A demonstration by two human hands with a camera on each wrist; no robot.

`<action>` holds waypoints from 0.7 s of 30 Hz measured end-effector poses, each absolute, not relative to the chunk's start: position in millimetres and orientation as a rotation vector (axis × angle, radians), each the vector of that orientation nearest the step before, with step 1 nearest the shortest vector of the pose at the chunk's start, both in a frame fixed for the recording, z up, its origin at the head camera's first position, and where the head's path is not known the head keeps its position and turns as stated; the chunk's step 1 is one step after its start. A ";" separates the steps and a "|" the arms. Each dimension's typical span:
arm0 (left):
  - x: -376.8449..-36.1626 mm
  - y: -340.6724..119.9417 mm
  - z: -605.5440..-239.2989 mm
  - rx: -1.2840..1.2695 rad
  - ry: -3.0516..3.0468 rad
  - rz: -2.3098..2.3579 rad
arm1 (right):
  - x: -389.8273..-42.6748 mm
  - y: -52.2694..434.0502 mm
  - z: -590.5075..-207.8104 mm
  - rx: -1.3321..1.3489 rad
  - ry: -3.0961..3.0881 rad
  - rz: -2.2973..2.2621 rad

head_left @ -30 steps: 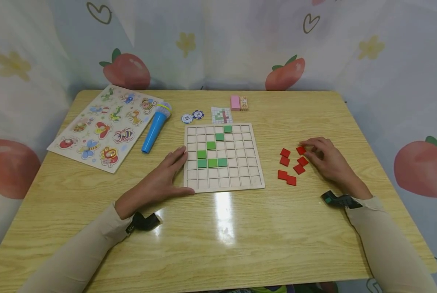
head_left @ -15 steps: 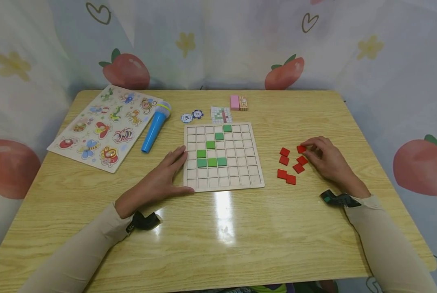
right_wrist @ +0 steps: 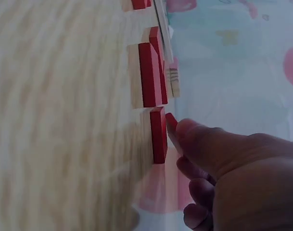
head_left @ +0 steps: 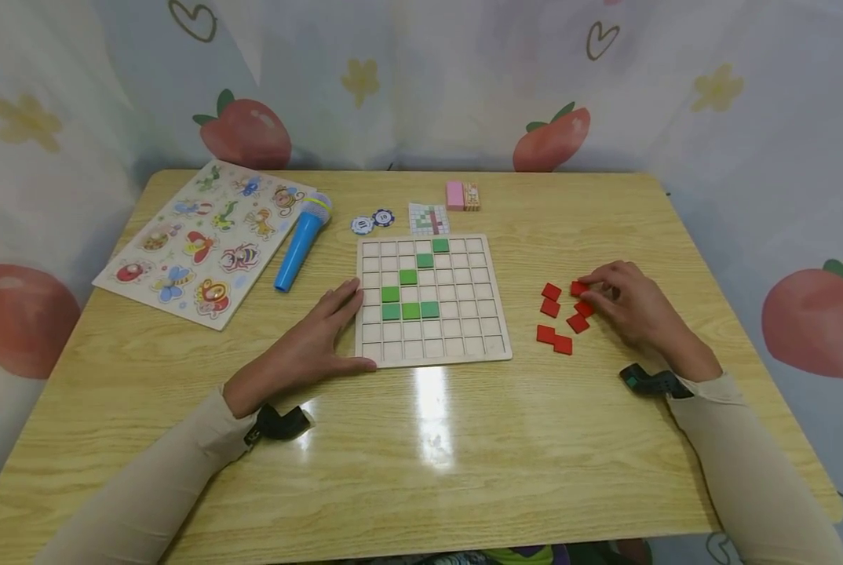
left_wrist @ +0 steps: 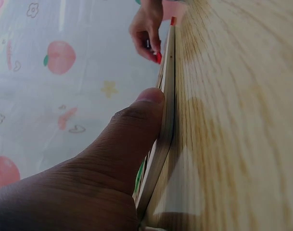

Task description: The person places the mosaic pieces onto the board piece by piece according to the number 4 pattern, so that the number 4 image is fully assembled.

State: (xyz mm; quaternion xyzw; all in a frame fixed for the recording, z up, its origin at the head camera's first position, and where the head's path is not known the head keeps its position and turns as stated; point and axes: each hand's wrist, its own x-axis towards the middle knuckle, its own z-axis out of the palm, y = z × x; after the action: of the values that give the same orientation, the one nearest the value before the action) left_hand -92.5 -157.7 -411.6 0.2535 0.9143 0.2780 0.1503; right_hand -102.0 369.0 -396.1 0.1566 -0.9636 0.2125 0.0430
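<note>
A pale square grid board [head_left: 464, 330] lies on the table, with several green tiles [head_left: 408, 276] set in its cells. My left hand [head_left: 308, 345] rests at the board's left side, fingers extended along that edge and thumb against the near left corner. To the right of the board, my right hand [head_left: 629, 304] pinches a red square tile [right_wrist: 171, 120] between thumb and fingertips. In the right wrist view this tile is tilted, just above another red tile [right_wrist: 158, 134]. Several more loose red tiles [head_left: 545, 334] lie by that hand, one partly hidden by its thumb.
Behind the board lies a small pattern card [head_left: 421, 224]. Two round chips [head_left: 362, 226], a pink block [head_left: 454, 195] and a patterned block [head_left: 472, 197] are also at the back. A blue toy microphone [head_left: 297, 255] and an insect picture board [head_left: 209, 235] occupy the left side.
The pinched red tile has shifted slightly left, with the right fingertips reaching a little farther over it. My left hand keeps its place on the board. The head view moves slightly.
</note>
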 end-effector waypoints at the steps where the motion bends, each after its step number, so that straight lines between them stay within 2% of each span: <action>1: -92.4 -157.7 -411.3 0.727 2.625 0.802 | -102.6 367.3 -394.7 0.495 -2.948 0.639; 11: -91.1 -156.6 -411.5 0.714 2.617 0.809 | -107.3 336.0 -383.0 0.724 -2.850 0.656; 21: -90.6 -156.6 -409.9 0.714 2.623 0.801 | -134.7 277.6 -365.5 0.924 -2.868 0.661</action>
State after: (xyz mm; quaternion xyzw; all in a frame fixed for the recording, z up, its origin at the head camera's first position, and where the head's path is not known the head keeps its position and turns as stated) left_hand -90.6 -156.6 -409.9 0.2491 0.9146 0.2794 0.1530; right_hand -134.7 277.6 -365.5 0.2994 -0.9294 0.2141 0.0286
